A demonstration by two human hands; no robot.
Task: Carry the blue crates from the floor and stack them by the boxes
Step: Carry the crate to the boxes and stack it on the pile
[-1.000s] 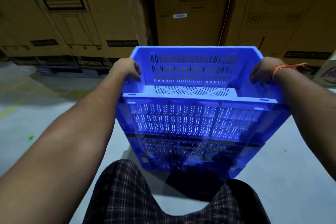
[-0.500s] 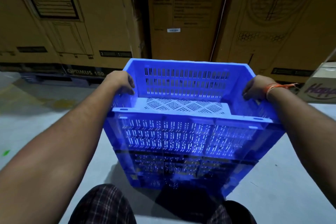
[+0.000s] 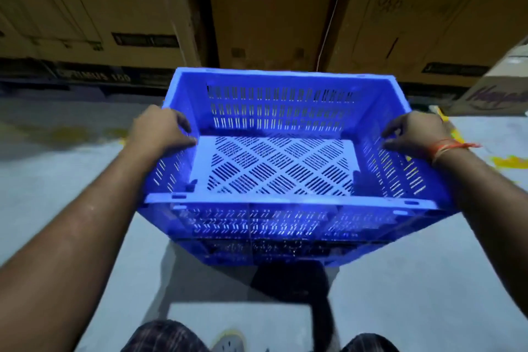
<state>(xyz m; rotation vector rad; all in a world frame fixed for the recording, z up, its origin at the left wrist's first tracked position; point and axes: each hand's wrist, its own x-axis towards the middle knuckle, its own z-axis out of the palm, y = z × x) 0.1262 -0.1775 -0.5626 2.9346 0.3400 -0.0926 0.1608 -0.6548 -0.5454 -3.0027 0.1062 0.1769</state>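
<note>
Both hands are gripping the short side rims, left hand (image 3: 160,131) and right hand (image 3: 414,134), the blue crate (image 3: 280,163) spanning crosswise between them over the floor (image 3: 71,168), cardboard boxes (image 3: 271,23) lying straight ahead.

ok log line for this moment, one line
phase: carrying | left hand: grips crate's left rim | right hand: grips right rim | blue crate: empty, near cardboard boxes
</note>
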